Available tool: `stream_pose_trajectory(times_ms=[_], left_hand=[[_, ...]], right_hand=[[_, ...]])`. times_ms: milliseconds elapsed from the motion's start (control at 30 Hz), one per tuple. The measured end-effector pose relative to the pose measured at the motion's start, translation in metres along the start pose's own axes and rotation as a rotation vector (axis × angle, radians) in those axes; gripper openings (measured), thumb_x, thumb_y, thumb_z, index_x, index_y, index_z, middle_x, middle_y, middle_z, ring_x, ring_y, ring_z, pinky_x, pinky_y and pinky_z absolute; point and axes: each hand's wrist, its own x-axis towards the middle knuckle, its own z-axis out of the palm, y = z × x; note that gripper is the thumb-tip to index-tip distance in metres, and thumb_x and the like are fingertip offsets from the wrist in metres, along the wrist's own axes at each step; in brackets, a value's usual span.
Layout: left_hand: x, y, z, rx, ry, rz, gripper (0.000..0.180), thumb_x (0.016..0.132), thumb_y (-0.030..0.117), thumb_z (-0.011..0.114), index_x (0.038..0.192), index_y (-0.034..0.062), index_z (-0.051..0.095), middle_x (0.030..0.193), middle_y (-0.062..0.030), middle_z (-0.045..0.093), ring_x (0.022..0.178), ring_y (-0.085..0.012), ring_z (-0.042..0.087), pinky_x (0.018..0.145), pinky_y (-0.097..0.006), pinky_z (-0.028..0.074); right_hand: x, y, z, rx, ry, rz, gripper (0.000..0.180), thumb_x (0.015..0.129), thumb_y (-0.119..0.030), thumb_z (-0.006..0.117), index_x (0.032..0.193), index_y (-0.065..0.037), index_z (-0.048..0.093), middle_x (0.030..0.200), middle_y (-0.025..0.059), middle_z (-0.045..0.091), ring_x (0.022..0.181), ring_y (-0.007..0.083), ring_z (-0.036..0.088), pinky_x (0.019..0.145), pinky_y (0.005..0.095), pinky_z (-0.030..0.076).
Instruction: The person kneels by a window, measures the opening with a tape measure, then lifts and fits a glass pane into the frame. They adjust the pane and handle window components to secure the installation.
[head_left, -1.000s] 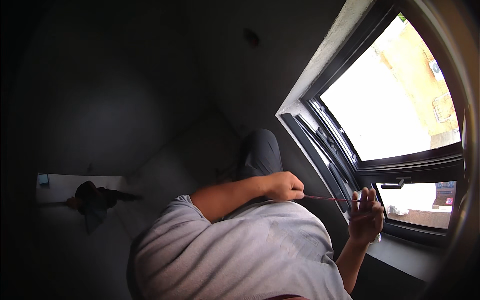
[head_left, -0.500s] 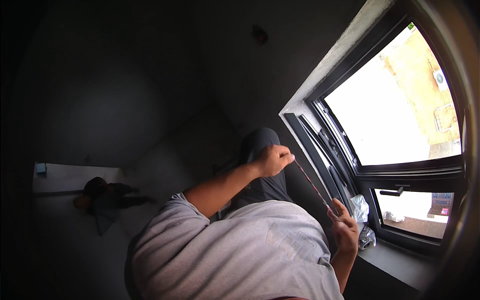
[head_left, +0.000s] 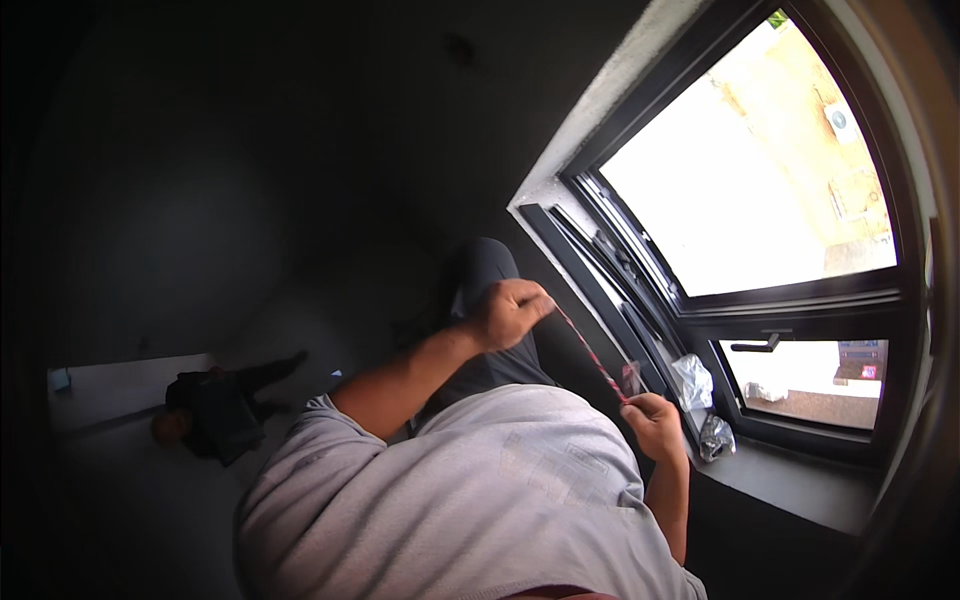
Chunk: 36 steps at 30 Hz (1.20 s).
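Observation:
A thin, twisted-looking red strip with pale and dark flecks (head_left: 588,350) is stretched in a slanting line between my two hands, in front of my grey shirt. My left hand (head_left: 512,316) pinches its upper left end between thumb and fingers. At the lower right end, my right hand (head_left: 656,426) is closed on the strip, its fingers curled in. A small translucent reddish piece, perhaps plastic film (head_left: 631,378), shows just above my right fingers; whether it joins the strip I cannot tell.
Right of me is a dark-framed window (head_left: 690,318) with a handle (head_left: 757,343). Dark profile bars (head_left: 575,275) lie along its sill, beside a clear plastic bag (head_left: 692,382) and a crumpled silvery bundle (head_left: 716,438). Another person (head_left: 225,405) is at the far left in the dim room.
My right fingers, partly raised before, have closed on the strip's lower end. The reddish film now shows beside them. The view has shifted, and the other person has changed posture.

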Motion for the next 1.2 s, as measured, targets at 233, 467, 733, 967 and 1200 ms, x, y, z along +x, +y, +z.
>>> stream_pose_trajectory(times_ms=[233, 467, 733, 967, 1200], left_hand=[[-0.011, 0.016, 0.007, 0.178, -0.573, -0.190, 0.019, 0.086, 0.019, 0.065, 0.088, 0.0006, 0.070, 0.085, -0.0127, 0.067, 0.081, -0.0229, 0.064, 0.075, -0.033, 0.050], [-0.020, 0.020, 0.018, -0.180, -0.285, -0.104, 0.015, 0.092, 0.009, 0.060, 0.082, -0.0002, 0.067, 0.066, 0.0023, 0.057, 0.058, -0.0040, 0.047, 0.054, -0.020, 0.038], [-0.004, 0.009, 0.033, 0.313, -0.252, -0.185, 0.016, 0.091, 0.011, 0.060, 0.083, -0.0024, 0.065, 0.068, -0.0004, 0.058, 0.064, -0.0077, 0.051, 0.060, -0.024, 0.043], [0.001, 0.036, 0.117, 0.137, -0.491, -0.385, 0.023, 0.094, 0.012, 0.054, 0.111, -0.0017, 0.062, 0.081, -0.0026, 0.060, 0.069, -0.0090, 0.054, 0.065, -0.023, 0.046], [0.022, 0.052, 0.129, 0.072, -0.203, -0.449, 0.045, 0.092, 0.013, 0.062, 0.130, -0.0054, 0.048, 0.089, -0.0032, 0.057, 0.073, -0.0065, 0.053, 0.064, -0.021, 0.049]], right_hand=[[-0.009, -0.045, -0.007, 1.373, -0.326, -0.792, 0.033, 0.093, -0.026, 0.051, 0.099, 0.005, 0.064, 0.145, 0.0290, 0.035, 0.142, 0.0366, 0.024, 0.115, 0.0559, 0.020], [0.030, 0.014, -0.010, -0.079, 0.614, -0.333, 0.027, 0.081, -0.007, 0.056, 0.105, 0.002, 0.065, 0.095, 0.0176, 0.066, 0.092, 0.0285, 0.063, 0.084, 0.0322, 0.048], [-0.021, 0.042, -0.017, 1.140, -0.227, -0.488, 0.027, 0.093, -0.026, 0.061, 0.087, 0.001, 0.063, 0.098, 0.0154, 0.065, 0.082, 0.0195, 0.064, 0.075, 0.0322, 0.054], [0.012, 0.144, -0.087, 1.191, 0.411, -0.036, 0.024, 0.096, -0.024, 0.057, 0.083, -0.004, 0.057, 0.057, -0.0005, 0.049, 0.043, 0.0081, 0.045, 0.038, 0.0221, 0.032], [0.023, 0.290, -0.163, 0.010, 1.274, 0.532, 0.086, 0.082, -0.062, 0.061, 0.130, 0.008, 0.049, 0.129, 0.0316, 0.051, 0.124, 0.0420, 0.047, 0.105, 0.0432, 0.036]])
